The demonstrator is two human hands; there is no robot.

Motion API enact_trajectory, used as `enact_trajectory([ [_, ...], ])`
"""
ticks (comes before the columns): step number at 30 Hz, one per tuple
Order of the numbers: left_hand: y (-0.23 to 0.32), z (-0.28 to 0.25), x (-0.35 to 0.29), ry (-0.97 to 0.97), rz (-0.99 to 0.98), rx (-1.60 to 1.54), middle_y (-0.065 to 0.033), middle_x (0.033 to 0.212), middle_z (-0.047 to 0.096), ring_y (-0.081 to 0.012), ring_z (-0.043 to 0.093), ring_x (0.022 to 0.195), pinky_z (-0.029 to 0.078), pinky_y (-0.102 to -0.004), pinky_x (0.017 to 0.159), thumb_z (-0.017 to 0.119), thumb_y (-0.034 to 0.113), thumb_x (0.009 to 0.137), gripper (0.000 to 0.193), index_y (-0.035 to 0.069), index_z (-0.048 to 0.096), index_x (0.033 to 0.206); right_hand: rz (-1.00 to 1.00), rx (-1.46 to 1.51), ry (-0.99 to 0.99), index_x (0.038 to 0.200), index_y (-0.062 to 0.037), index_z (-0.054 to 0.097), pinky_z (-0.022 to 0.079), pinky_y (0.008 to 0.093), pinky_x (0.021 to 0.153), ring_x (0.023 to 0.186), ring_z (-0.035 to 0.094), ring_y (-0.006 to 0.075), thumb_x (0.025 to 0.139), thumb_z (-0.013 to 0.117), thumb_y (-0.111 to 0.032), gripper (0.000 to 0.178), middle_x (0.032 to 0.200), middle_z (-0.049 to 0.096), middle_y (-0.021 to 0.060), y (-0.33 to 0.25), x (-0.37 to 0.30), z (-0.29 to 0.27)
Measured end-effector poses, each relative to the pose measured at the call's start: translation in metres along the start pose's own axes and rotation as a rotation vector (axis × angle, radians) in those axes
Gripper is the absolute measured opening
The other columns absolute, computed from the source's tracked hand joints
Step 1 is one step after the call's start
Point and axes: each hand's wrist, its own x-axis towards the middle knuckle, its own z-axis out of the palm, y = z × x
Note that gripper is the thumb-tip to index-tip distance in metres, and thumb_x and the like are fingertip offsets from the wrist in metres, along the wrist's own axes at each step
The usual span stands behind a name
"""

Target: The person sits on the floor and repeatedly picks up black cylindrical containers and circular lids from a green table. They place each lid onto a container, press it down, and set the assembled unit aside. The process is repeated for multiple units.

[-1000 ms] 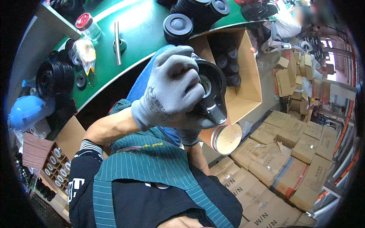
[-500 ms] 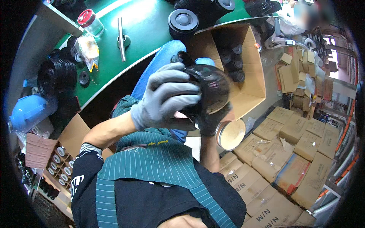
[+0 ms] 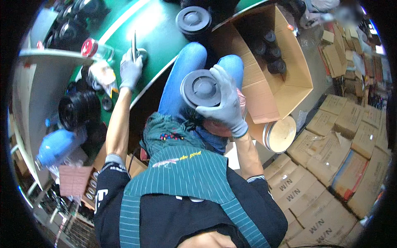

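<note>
In my right hand (image 3: 226,99) is a black round part (image 3: 200,89) with a flat grey disc face and a raised centre. My gloved fingers and thumb grip its right side above my lap. At the green table my left hand (image 3: 131,71), also in a grey glove, closes round a metal bar (image 3: 134,46) with a dark round piece beside it. The bar points away from me. Part of it is hidden by the fingers.
Another black disc-topped part (image 3: 193,20) stands at the table's edge. To the right, an open cardboard box (image 3: 295,84) holds several black parts. A red-lidded jar (image 3: 97,49) and a plastic bag (image 3: 103,76) lie left. Stacked cartons (image 3: 318,155) fill the right floor.
My left hand has left the black part and reached forward left to the metal bar. The black part has turned its disc face up and sits lower in my right hand.
</note>
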Motion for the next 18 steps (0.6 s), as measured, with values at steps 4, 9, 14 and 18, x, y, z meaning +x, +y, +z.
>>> enact_trajectory([
  [4,0.117,-0.085,-0.033,-0.416,0.215,-0.720,-0.0124,0.138,0.071,-0.0183,0.065,0.128,0.054,-0.0373,0.110,0.081,0.018,0.099,0.066,-0.002,0.054,0.155,0.116,-0.012,0.098,0.166,-0.0001,0.031,0.040,0.0505,0.122,0.144,0.049,0.0422,0.060,0.102,-0.036,0.133,0.160,0.045,0.0254,-0.003,-0.007,0.009],
  [9,0.214,-0.121,-0.045,-0.689,0.554,-0.641,-0.0120,0.119,0.076,-0.0166,0.072,0.108,0.060,-0.0347,0.096,0.084,0.010,0.092,0.057,0.003,0.064,0.145,0.286,0.133,0.110,0.169,0.0071,0.008,0.039,0.0469,0.124,0.146,0.048,0.0401,0.050,0.108,-0.037,0.161,0.161,0.038,0.0277,-0.008,0.003,0.014],
  [14,0.233,-0.137,-0.045,-0.669,0.695,-0.388,-0.0181,0.106,0.077,-0.0211,0.076,0.088,0.061,-0.0359,0.081,0.081,0.005,0.089,0.047,0.003,0.072,0.135,0.368,0.462,0.271,0.169,0.0054,-0.012,0.040,0.0446,0.121,0.142,0.050,0.0370,0.090,0.063,-0.078,0.137,0.165,0.036,0.0284,-0.009,-0.006,0.017],
  [18,0.240,-0.142,-0.077,-0.584,0.663,-0.366,-0.0203,0.111,0.075,-0.0369,0.077,0.097,0.061,-0.0419,0.087,0.081,0.007,0.088,0.051,0.003,0.070,0.137,0.520,1.162,0.417,0.169,0.0026,0.025,0.050,0.0425,0.115,0.136,0.061,0.0289,0.113,0.046,-0.059,0.085,0.160,0.048,0.0247,0.009,0.021,-0.005],
])
